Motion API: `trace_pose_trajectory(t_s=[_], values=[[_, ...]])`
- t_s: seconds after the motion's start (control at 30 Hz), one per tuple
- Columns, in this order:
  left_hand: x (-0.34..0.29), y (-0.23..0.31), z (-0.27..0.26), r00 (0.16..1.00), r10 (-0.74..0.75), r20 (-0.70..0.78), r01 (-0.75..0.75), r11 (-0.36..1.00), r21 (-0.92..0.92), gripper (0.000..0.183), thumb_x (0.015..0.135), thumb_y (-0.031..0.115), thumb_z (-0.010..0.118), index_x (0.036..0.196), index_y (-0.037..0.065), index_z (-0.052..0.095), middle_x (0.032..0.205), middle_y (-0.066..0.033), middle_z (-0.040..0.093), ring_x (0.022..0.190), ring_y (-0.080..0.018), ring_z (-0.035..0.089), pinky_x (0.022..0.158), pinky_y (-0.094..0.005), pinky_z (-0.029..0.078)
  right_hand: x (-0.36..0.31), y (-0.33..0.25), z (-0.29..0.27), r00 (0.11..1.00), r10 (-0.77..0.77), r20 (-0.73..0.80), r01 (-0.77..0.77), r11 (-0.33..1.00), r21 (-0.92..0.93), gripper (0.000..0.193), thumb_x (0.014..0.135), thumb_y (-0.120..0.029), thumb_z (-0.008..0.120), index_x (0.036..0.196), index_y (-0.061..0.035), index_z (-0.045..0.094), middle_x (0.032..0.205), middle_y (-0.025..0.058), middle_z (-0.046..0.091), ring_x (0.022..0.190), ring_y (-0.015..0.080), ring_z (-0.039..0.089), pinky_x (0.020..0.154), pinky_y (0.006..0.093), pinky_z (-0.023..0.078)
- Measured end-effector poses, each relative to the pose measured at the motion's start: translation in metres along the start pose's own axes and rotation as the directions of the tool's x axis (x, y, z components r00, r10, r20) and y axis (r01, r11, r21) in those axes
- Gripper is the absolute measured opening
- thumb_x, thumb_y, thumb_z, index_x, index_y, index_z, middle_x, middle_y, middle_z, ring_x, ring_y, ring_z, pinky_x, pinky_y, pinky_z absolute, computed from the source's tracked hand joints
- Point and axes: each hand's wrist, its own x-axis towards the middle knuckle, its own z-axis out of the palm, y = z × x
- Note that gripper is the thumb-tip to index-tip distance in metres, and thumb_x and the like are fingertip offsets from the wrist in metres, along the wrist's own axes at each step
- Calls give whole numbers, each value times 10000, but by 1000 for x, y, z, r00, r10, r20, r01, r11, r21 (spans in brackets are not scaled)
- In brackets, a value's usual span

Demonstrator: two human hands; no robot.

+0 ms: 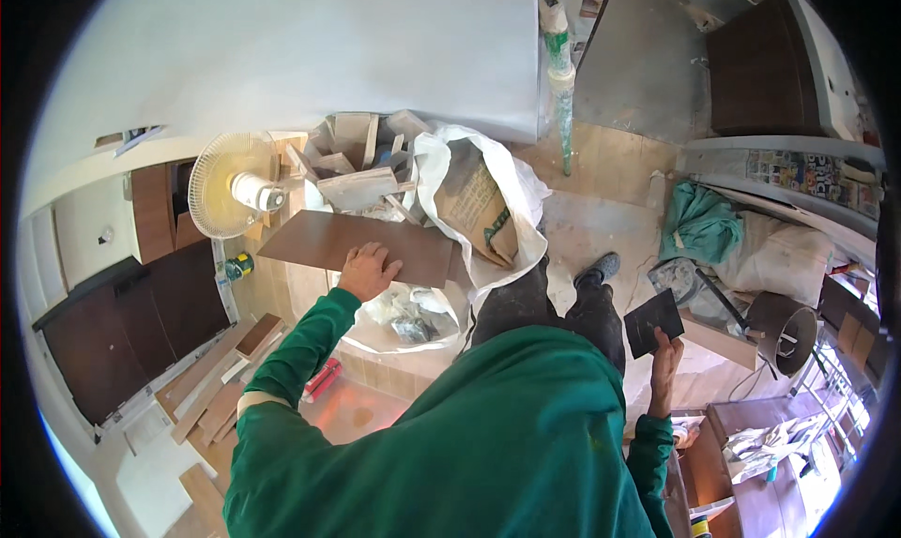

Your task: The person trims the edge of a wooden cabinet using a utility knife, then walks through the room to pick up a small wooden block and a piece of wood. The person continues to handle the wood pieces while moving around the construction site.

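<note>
My left hand (369,272) rests on a dark brown rectangular board (305,242), fingers slightly bent and apart on its upper face. The board lies slanting beside a white sack (530,196) and over part of another open white bag (413,348). Out to the right, my right hand (665,358) grips a small black square panel (652,322) by its near corner. Dark print or marks on the panel are too small to make out. Inside the white sack is a brown paper bag (474,205).
Board offcuts (357,186) are heaped beyond the brown board, next to a standing fan (235,186). Planks (221,402) lie at the left. On the right are a green cloth (699,221), a round metal drum (784,334) and a reddish-brown drawer unit (709,463). A wrapped pole (560,88) stands at the far wall.
</note>
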Motion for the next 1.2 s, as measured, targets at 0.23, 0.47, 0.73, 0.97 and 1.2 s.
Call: trace_pose_trajectory(t_s=[0.23, 0.47, 0.73, 0.97, 1.2], values=[[22, 11, -37, 987, -113, 112, 117, 993, -33, 480, 854, 449, 619, 1038, 5, 638, 1123, -190, 629, 1063, -364, 582, 939, -486, 428, 5, -10, -8, 996, -86, 17, 85, 994, 62, 179, 868, -177, 610, 859, -8, 667, 759, 11, 603, 681, 114, 543, 619, 277, 443], [118, -28, -34, 895, 186, -405, -110, 973, 205, 623, 713, 42, 646, 1317, 4, 502, 1329, -208, 515, 1278, -373, 440, 1104, -473, 305, 17, 47, -28, 996, -93, 7, 93, 994, 63, 243, 854, -162, 667, 996, 35, 680, 929, 83, 696, 756, 154, 612, 689, 322, 488], [174, -81, -43, 993, 58, -102, -29, 964, 263, 452, 649, 133, 729, 1076, 30, 623, 1044, -235, 639, 994, -426, 597, 884, -477, 479, -30, 25, -33, 994, -43, -103, 26, 987, -159, 331, 835, -254, 639, 838, 75, 670, 692, 180, 648, 650, 223, 602, 625, 371, 466], [127, -102, -118, 971, 153, -186, -141, 987, 75, 622, 614, 16, 728, 1221, 11, 591, 1066, -249, 648, 1004, -413, 619, 886, -439, 489, -30, 55, -30, 993, -21, -118, 15, 998, -57, 385, 822, -297, 667, 754, 80, 630, 661, 206, 621, 627, 250, 590, 607, 397, 455], [109, -70, -131, 956, 151, -250, -138, 988, 70, 517, 654, 25, 709, 1154, -61, 611, 984, -257, 658, 972, -429, 627, 878, -415, 490, -21, 13, -26, 996, 3, -91, -13, 995, -104, 336, 856, -269, 632, 918, 57, 682, 797, 181, 691, 720, 255, 635, 677, 388, 474]])
